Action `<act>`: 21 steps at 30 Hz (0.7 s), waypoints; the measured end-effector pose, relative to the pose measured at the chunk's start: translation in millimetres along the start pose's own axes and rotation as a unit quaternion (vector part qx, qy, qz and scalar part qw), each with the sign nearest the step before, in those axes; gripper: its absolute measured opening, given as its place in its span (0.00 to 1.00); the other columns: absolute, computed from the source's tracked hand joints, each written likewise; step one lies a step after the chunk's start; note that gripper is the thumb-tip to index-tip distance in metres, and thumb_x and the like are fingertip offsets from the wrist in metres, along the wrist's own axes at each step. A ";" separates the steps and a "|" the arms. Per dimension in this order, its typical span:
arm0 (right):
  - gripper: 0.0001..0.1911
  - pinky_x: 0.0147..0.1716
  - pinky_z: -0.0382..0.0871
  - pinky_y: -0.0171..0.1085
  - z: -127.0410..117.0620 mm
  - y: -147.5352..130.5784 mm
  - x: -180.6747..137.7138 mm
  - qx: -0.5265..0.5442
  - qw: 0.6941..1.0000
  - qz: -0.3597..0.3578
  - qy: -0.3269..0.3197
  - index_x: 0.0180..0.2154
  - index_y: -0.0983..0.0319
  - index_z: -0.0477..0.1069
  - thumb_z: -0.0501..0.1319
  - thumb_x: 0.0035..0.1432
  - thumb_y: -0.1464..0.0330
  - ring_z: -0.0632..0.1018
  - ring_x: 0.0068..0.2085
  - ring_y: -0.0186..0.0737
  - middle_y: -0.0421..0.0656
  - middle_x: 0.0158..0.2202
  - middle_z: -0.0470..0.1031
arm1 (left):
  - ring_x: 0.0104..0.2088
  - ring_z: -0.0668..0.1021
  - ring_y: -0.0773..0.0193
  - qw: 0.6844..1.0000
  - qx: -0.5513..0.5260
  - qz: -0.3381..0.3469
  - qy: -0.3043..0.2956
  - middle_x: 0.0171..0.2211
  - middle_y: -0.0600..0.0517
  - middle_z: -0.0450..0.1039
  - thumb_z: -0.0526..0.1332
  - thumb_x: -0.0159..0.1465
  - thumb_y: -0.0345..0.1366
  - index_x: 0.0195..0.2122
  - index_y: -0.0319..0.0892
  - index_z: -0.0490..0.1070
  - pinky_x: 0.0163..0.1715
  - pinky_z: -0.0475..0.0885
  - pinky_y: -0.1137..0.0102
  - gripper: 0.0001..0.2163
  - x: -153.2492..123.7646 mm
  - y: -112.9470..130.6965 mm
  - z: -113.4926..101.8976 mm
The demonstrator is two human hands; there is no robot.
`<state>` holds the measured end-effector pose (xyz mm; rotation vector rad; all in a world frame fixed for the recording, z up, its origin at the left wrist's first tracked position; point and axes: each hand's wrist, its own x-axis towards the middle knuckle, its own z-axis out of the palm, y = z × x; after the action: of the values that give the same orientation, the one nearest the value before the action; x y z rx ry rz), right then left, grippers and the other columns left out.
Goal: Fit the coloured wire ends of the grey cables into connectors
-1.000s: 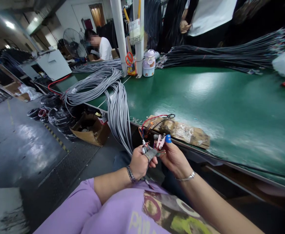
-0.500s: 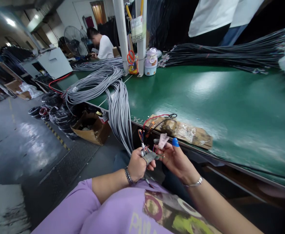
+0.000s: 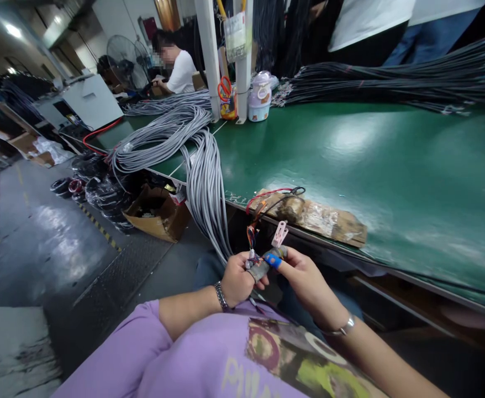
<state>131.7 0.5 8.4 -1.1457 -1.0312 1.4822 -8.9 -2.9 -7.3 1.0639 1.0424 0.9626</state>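
Observation:
My left hand [image 3: 239, 277] is closed around grey cable ends. Thin coloured wires [image 3: 252, 237] fan out above it, and a grey wrap [image 3: 259, 271] covers what looks like its thumb. My right hand [image 3: 306, 276], a blue cover [image 3: 272, 260] on its thumb, pinches at these wires beside the left hand. Another grey wrap shows at its index finger. Just above the right fingers stands a pink clip [image 3: 280, 234]; whether they touch it I cannot tell. The exact wires between the fingertips are hidden.
A taped cardboard strip [image 3: 329, 221] with red and black leads lies along the green table's edge [image 3: 391, 166]. Grey cable coils [image 3: 159, 141] hang off the left side. Black cable bundles [image 3: 370, 83] lie behind. An open carton [image 3: 157, 213] stands on the floor.
My right hand has come closer to my left, its raised blue-covered thumb now pressed down on the wires. The pink clip now points upright above the fingers. The view has shifted slightly.

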 end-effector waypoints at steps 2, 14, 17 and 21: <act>0.18 0.26 0.65 0.35 0.6 2.5 -1.0 0.003 1.000 0.000 0.025 0.25 0.62 0.72 0.71 0.41 0.55 0.69 0.24 0.34 0.39 0.22 0.71 | 0.16 0.70 0.72 1.000 -0.013 -0.002 0.015 0.18 0.54 0.70 0.63 0.55 0.42 0.25 0.38 0.66 0.17 0.65 0.76 0.12 0.6 -1.0 -0.3; 0.12 0.22 0.59 0.35 6.4 9.5 -0.8 0.128 0.991 0.043 0.025 0.23 0.60 0.69 0.70 0.44 0.62 0.66 0.20 0.33 0.37 0.18 0.67 | 0.15 0.70 0.71 0.998 0.006 -0.041 -0.052 0.18 0.54 0.70 0.66 0.53 0.46 0.27 0.38 0.68 0.16 0.64 0.77 0.15 0.1 -3.0 -2.2; 0.13 0.21 0.60 0.33 -4.6 17.5 8.5 0.169 0.982 0.048 0.069 0.21 0.60 0.68 0.70 0.45 0.64 0.64 0.20 0.31 0.35 0.18 0.64 | 0.15 0.70 0.72 0.997 -0.012 -0.040 -0.061 0.18 0.54 0.70 0.67 0.51 0.48 0.27 0.37 0.68 0.16 0.65 0.76 0.17 -0.9 -1.3 -3.2; 0.13 0.26 0.66 0.34 -20.6 20.5 21.6 0.244 0.966 0.063 0.066 0.27 0.60 0.72 0.70 0.46 0.59 0.69 0.25 0.32 0.39 0.25 0.71 | 0.13 0.67 0.73 0.996 -0.081 -0.038 -0.016 0.15 0.54 0.68 0.68 0.49 0.50 0.24 0.38 0.67 0.13 0.61 0.77 0.19 4.0 7.3 -0.8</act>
<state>145.9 19.2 -19.0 -0.9469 -0.4673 1.6180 -9.6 2.6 -1.1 0.8967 0.9540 0.9488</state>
